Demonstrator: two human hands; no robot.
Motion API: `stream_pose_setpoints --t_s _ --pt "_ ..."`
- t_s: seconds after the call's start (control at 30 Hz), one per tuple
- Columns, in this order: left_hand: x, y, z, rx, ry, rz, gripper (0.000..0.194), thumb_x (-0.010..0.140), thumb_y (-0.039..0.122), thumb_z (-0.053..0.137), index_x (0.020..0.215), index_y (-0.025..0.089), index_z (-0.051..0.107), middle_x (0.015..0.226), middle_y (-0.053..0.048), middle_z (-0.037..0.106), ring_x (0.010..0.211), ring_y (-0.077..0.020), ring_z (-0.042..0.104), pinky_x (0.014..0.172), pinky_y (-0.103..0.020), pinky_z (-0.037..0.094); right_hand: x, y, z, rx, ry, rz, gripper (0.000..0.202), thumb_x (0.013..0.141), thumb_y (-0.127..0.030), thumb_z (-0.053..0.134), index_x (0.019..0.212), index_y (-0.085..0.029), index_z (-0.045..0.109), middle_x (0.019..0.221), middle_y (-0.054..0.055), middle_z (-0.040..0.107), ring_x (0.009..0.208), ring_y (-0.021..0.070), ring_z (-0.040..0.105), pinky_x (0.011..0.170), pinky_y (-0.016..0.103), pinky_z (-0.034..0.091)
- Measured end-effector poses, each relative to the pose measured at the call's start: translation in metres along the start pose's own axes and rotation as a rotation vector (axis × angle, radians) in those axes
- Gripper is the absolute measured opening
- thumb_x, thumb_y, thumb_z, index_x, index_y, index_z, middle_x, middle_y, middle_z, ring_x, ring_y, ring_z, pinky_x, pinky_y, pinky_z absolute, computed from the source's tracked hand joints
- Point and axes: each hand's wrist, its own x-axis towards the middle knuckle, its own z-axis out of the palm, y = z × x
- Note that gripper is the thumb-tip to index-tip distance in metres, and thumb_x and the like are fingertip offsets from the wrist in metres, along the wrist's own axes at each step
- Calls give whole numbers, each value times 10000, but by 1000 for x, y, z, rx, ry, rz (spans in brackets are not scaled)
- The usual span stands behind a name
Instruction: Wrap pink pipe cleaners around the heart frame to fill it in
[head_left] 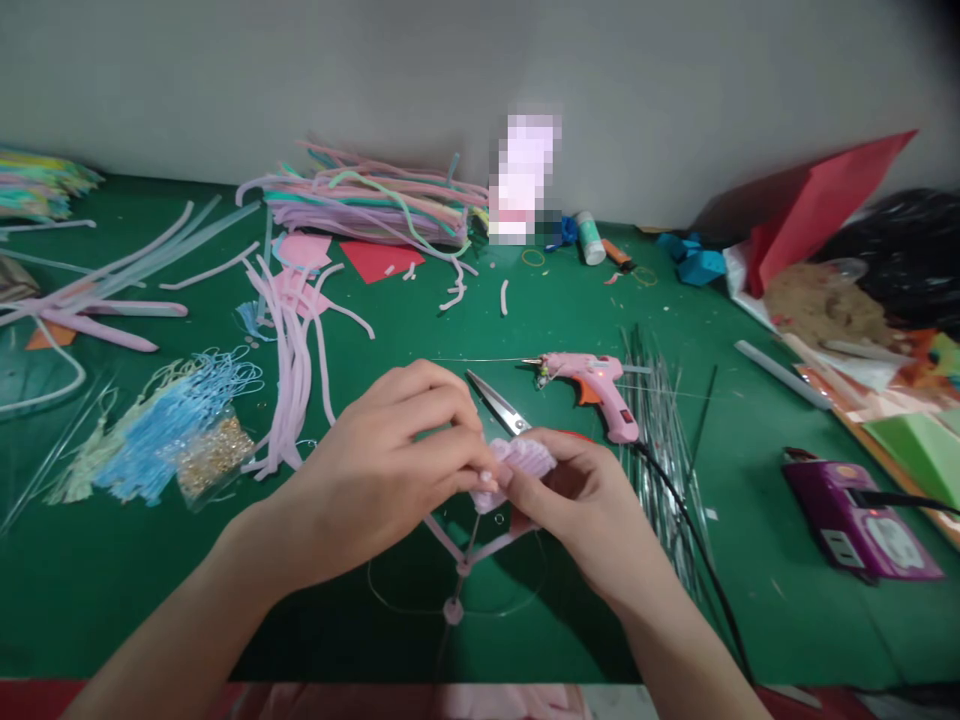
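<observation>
Near the front middle of the table, my left hand point(405, 450) and my right hand point(577, 485) meet around a small pinkish-purple ribbed piece point(531, 457). The fingertips of both hands pinch it, the left from the left side and the right thumb over its front. Below it runs a thin stem point(470, 540) with two pale pink strips spreading from a joint and a small pink knob point(453, 610) lower down. A thin clear loop curves around the stem. Scissors point(501, 405) with red handles lie just behind my hands, their handles partly hidden.
A pink glue gun point(600, 385) with a black cord lies behind my right hand, beside thin wires point(660, 440). A purple power box point(862, 520) sits at right. Pink strips point(289, 380), blue tassels point(161, 430) and a bead bag point(214, 458) lie left; colored stems point(375, 205) are piled behind.
</observation>
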Motion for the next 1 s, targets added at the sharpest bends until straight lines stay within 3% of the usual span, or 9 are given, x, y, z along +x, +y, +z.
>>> stream_pose_setpoints --t_s 0.2,0.3,0.33,0.37,0.47,0.57,0.67,0.83,1.0 --pt "-1 -3 1 -71 36 -25 82 875 145 603 818 181 649 832 -26 621 931 -156 530 841 -266 444 -1 -1 0 -30 27 -5 228 643 -334 806 734 -201 646 586 -34 574 489 95 482 439 205 415" --pt "-2 -6 0 -148 40 -108 86 870 176 616 799 206 655 831 -9 615 940 -153 545 845 -259 442 -1 0 0 -59 10 -54 202 670 -320 789 690 -196 631 598 -28 568 520 100 484 461 211 419" --pt "-3 -8 0 -192 25 -174 30 853 217 644 826 216 655 869 -7 623 955 -159 552 852 -266 444 -2 1 0 -61 3 -67 196 682 -312 782 680 -195 625 603 -28 564 531 101 484 471 212 425" --pt "-3 -10 0 -253 1 -263 95 816 270 690 891 228 651 935 -9 631 978 -170 559 856 -276 448 -2 1 0 -61 -1 -77 192 690 -304 776 672 -195 619 607 -28 559 540 102 483 478 213 429" --pt "-4 -16 5 -574 -158 -579 561 642 396 816 1126 240 579 1108 -32 628 988 -202 590 808 -291 479 -2 2 -1 -57 -11 -104 193 695 -281 774 656 -190 608 624 -26 558 563 103 487 489 210 429" --pt "-5 -18 16 -1014 -370 -776 298 728 409 744 860 160 646 817 -10 666 760 -149 614 682 -243 471 -1 2 -2 -68 -26 -133 204 694 -268 774 638 -182 598 634 -21 561 571 100 484 488 204 417" --pt "-5 -16 27 -1206 -279 -835 228 726 358 762 770 154 671 724 23 647 688 -103 580 651 -199 441 0 1 -5 -110 -27 -162 187 724 -267 752 655 -182 601 635 -21 557 566 94 475 487 198 412" --pt "-5 -11 31 -1254 -184 -874 175 728 305 768 767 153 692 743 25 655 718 -89 575 686 -183 443 -3 -1 -14 -125 -21 -224 139 789 -250 692 918 -234 641 773 -7 610 615 105 548 525 210 475" --pt "-4 -7 32 -1223 -158 -898 214 692 297 789 752 133 665 698 30 612 676 -82 537 633 -179 411 -2 0 -17 -127 -10 -194 69 795 -252 695 845 -211 670 746 3 642 632 104 588 560 203 493"
